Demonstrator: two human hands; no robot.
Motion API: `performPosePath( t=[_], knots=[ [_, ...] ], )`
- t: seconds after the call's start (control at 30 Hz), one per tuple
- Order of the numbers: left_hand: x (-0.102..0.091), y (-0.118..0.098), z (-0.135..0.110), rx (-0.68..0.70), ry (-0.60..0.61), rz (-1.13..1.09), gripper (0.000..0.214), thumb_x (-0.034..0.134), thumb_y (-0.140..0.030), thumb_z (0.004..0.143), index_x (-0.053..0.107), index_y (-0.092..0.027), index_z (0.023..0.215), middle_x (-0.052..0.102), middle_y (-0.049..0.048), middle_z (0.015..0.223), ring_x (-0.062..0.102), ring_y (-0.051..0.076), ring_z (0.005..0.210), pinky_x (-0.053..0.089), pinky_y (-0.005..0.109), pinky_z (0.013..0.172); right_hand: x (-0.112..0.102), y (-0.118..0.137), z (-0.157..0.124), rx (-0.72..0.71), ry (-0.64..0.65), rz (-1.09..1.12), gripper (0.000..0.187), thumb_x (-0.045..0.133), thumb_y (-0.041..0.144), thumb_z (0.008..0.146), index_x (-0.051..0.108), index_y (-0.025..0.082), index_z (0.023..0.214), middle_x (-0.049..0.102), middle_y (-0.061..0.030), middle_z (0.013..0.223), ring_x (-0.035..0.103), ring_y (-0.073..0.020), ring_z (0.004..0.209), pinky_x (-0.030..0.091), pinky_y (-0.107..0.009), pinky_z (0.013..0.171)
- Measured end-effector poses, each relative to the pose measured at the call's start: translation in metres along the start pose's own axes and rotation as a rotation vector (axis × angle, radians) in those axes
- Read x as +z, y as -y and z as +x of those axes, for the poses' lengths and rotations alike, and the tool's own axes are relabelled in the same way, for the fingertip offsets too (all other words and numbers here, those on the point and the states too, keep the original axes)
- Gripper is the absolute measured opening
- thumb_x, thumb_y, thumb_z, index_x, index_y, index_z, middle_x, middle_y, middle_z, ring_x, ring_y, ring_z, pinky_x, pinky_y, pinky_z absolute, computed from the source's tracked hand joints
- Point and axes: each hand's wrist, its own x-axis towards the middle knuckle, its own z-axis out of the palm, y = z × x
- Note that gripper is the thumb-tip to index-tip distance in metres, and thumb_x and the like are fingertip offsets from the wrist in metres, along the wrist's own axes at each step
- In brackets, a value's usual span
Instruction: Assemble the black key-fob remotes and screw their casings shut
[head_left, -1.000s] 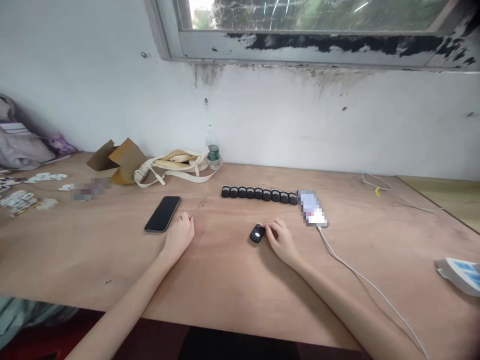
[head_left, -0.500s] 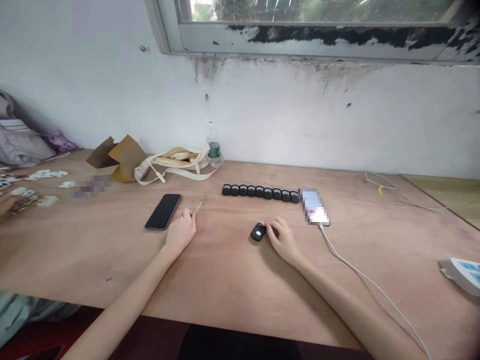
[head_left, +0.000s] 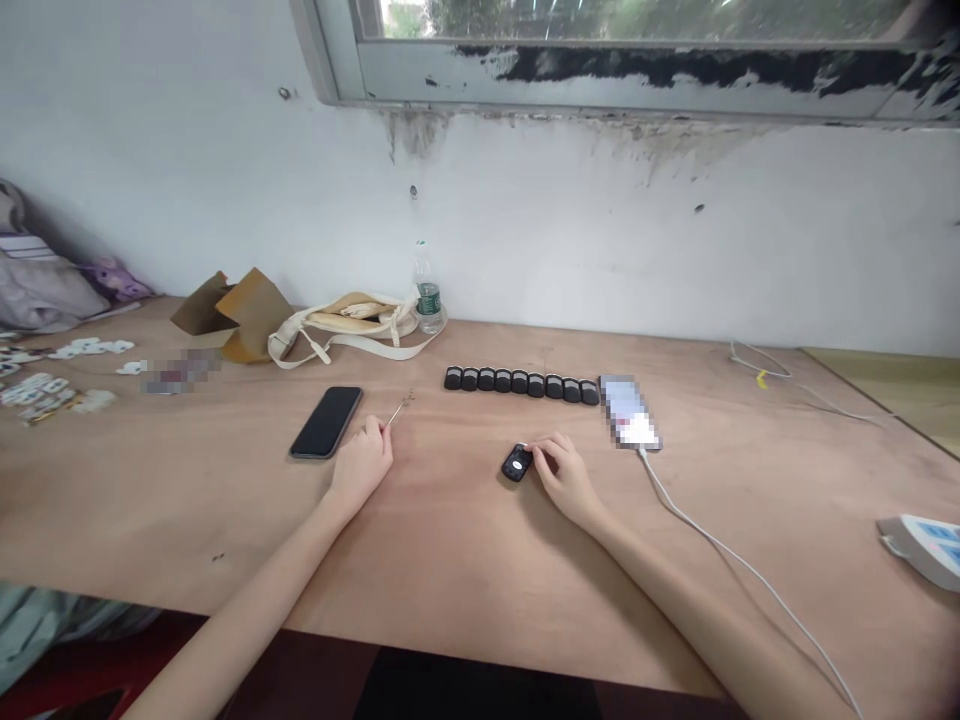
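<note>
My left hand rests on the table with its fingers pinched round a thin metal tool, whose exact kind is too small to make out. The tool's far end is at a few tiny pieces on the wood. With thumb and fingertips, my right hand grips the right edge of a small black key fob-like device with a white oval on its face. Beyond it runs a row of several similar black pieces with grey bands. A dark phone lies just left of my left hand.
A charging phone with a white cable lies right of the row. Farther back are a bottle, a cream bag and a brown paper bag. White parts lie far left; a power strip is at right.
Another person's hand at the far left edge has gone out of view, leaving the white parts there uncovered. Both my hands and what they hold have stayed in place.
</note>
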Motion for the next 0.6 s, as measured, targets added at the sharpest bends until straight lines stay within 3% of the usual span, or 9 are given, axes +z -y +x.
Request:
performPosePath(
  t=[0.4,0.53,0.6],
  knots=[
    [0.004,-0.001,-0.004,0.055,-0.084,-0.047,0.028,0.028,-0.029,0.096,0.050,-0.013,0.094,0.065,0.0113,0.079,0.067,0.024,0.073,0.042,0.026,0.054,-0.001,0.003,0.000,0.005,0.003,-0.014,0.023,0.041,0.028,0.093,0.063,0.023,0.085,0.061,-0.0079,0.089,0.055,-0.0241,0.089,0.047,-0.042,0.082],
    [0.008,-0.009,-0.009,0.162,-0.155,-0.117,0.027,0.030,-0.029,0.095,0.052,-0.014,0.090,0.064,0.0118,0.081,0.066,0.022,0.075,0.044,0.027,0.060,-0.002,0.007,-0.001,-0.004,0.063,-0.058,0.017,0.051,0.031,0.089,0.061,0.024,0.100,0.059,-0.0080,0.100,0.053,-0.0249,0.098,0.046,-0.043,0.087],
    [0.009,-0.015,-0.012,0.248,-0.196,-0.176,0.026,0.031,-0.028,0.095,0.053,-0.015,0.089,0.064,0.0114,0.082,0.064,0.021,0.077,0.046,0.027,0.063,-0.002,0.008,-0.002,-0.019,0.111,-0.085,0.029,0.059,0.034,0.084,0.057,0.025,0.111,0.057,-0.0082,0.108,0.050,-0.0259,0.105,0.046,-0.044,0.090]
  ],
)
